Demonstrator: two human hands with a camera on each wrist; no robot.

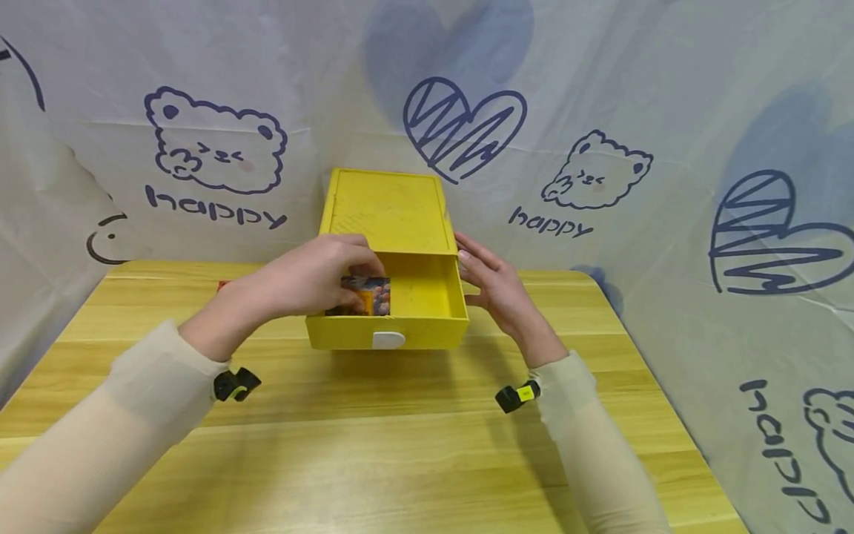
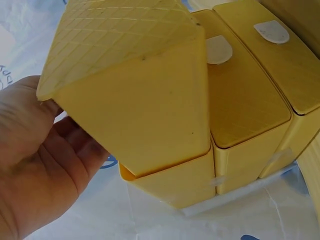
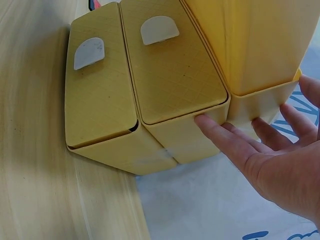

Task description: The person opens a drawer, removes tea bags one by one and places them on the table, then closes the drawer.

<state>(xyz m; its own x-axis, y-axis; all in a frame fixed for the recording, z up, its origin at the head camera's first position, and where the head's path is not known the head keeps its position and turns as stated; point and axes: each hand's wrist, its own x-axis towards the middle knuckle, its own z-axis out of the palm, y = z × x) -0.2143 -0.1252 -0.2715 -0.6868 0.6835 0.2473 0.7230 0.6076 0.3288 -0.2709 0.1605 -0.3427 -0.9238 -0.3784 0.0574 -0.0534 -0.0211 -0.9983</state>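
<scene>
At centre, the left hand (image 1: 323, 273) pinches a packet (image 1: 380, 297), best kept clear of the drawer rim (image 1: 427, 319); right hand (image 1: 497, 289), fingers extended, steadies cabinet (image 1: 390, 211).

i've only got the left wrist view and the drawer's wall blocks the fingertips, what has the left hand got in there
Observer: From the head view, the left hand grips a small packet with a dark, multicoloured picture in the left side of the open top drawer.

Operator: ok, and the right hand, i can't see it at all

Observer: It rests against the right side of the yellow drawer unit, outside the open drawer.
</scene>
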